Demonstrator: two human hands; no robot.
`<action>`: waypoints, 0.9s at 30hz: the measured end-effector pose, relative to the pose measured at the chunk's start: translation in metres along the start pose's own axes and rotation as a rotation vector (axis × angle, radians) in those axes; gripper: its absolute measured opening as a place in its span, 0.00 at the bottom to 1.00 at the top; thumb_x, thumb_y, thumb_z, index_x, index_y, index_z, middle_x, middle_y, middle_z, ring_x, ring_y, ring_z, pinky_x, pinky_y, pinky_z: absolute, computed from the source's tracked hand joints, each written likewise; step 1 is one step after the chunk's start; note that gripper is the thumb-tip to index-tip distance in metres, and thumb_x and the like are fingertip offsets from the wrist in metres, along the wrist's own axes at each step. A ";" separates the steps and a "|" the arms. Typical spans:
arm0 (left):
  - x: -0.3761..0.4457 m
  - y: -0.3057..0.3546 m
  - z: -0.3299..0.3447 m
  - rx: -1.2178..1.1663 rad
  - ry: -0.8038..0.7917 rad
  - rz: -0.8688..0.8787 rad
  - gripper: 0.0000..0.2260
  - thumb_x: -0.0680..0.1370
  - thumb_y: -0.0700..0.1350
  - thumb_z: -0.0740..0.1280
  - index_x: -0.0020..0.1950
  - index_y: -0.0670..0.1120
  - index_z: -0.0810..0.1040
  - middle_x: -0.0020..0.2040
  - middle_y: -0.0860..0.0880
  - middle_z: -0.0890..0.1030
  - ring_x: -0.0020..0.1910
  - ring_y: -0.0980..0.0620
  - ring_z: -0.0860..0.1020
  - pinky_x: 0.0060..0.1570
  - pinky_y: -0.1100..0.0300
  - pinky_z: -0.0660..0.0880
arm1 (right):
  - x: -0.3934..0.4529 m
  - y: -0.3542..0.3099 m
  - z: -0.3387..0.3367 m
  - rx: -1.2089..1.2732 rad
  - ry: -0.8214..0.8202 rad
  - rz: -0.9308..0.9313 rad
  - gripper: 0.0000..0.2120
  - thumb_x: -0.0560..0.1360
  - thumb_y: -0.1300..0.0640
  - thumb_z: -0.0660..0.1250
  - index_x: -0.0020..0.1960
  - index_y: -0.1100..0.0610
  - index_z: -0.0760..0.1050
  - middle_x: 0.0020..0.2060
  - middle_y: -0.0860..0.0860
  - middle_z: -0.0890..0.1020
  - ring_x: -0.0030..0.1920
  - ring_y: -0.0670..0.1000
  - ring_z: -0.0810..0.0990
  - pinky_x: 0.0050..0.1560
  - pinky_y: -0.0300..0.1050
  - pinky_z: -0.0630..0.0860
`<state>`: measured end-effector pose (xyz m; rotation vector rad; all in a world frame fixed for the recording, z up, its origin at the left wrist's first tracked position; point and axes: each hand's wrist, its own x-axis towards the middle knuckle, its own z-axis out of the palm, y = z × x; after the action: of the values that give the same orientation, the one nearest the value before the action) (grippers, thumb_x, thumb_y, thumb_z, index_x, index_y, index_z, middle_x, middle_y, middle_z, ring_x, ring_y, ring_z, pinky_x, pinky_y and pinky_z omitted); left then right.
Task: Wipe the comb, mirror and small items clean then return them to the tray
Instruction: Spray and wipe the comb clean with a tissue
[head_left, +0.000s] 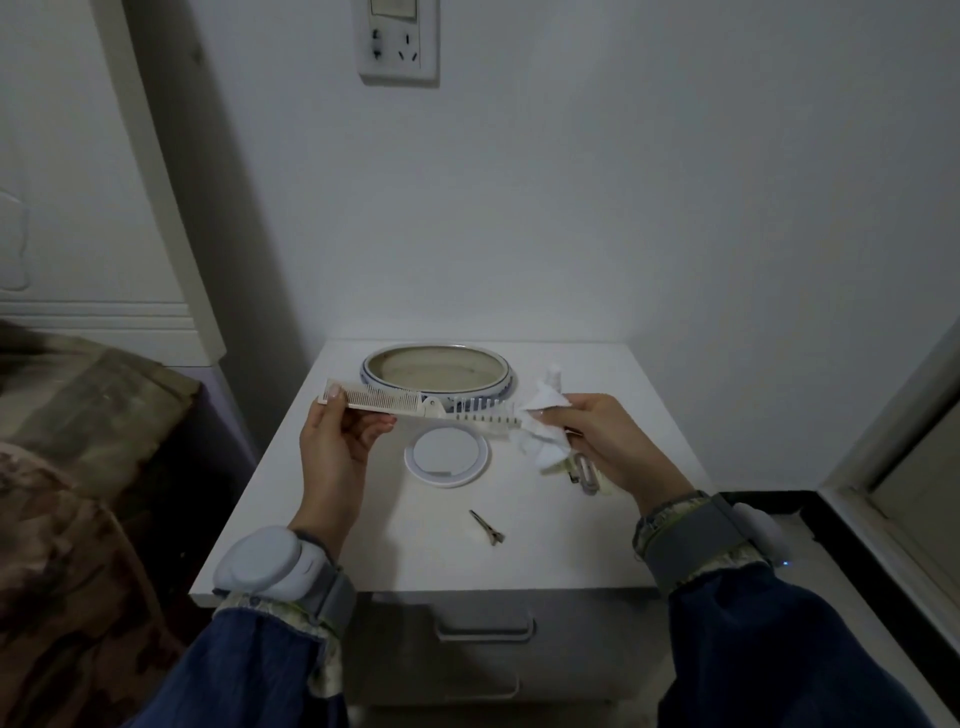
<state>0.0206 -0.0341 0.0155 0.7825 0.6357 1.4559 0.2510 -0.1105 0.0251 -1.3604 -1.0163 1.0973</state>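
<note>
denim sleeves (249, 670) fill the bottom of the view, each wrist strapped with a grey band, the left one carrying a pale rounded device (262, 564). beyond them a white bedside cabinet (415, 545) stands against a plain white wall, its drawer handle (485, 626) showing at 6 o'clock. a wall socket (398, 41) sits at 12 o'clock, and camouflage-patterned fabric (78, 467) lies at 9 o'clock.

above the cabinet top the left hand (337, 441) pinches the fine-toothed end of a folding comb (415, 410), thumb on top and fingers curled beneath, holding it level in the air. the right hand (608, 447) grips a crumpled white cloth (543, 431) pressed round the comb's wide-toothed end.

on the surface, an oval blue-rimmed tray (493, 389) rests at the back, at 12 o'clock from the comb. a round mirror (447, 457) lies just beneath the comb, near the centre. a small metal hair clip (488, 527) lies at 6 o'clock from the mirror, well apart from it. a larger clip (587, 475) sits under the right hand, partly hidden. a small white bottle (551, 376) stands beside the tray at 3 o'clock.
</note>
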 end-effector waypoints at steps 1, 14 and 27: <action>0.000 0.000 0.000 0.000 -0.001 0.003 0.12 0.83 0.41 0.53 0.45 0.42 0.72 0.30 0.49 0.82 0.26 0.54 0.78 0.30 0.66 0.77 | 0.001 0.000 0.000 -0.014 0.004 -0.003 0.07 0.73 0.65 0.65 0.48 0.64 0.81 0.37 0.56 0.84 0.37 0.53 0.82 0.38 0.45 0.80; 0.000 0.000 -0.002 0.012 0.003 0.009 0.12 0.83 0.41 0.53 0.45 0.42 0.72 0.31 0.49 0.82 0.26 0.54 0.78 0.30 0.66 0.77 | 0.000 0.001 0.001 -0.057 0.039 -0.009 0.07 0.73 0.68 0.65 0.49 0.70 0.78 0.34 0.55 0.82 0.33 0.46 0.81 0.33 0.33 0.75; -0.002 -0.003 -0.002 0.154 -0.085 -0.074 0.05 0.79 0.37 0.61 0.48 0.41 0.76 0.34 0.49 0.82 0.30 0.57 0.78 0.34 0.68 0.77 | -0.001 -0.001 0.008 -0.152 0.105 -0.135 0.15 0.73 0.62 0.69 0.46 0.77 0.74 0.38 0.63 0.79 0.40 0.55 0.77 0.44 0.49 0.73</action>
<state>0.0212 -0.0362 0.0117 0.9264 0.7107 1.3099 0.2431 -0.1095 0.0265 -1.4329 -1.1149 0.8537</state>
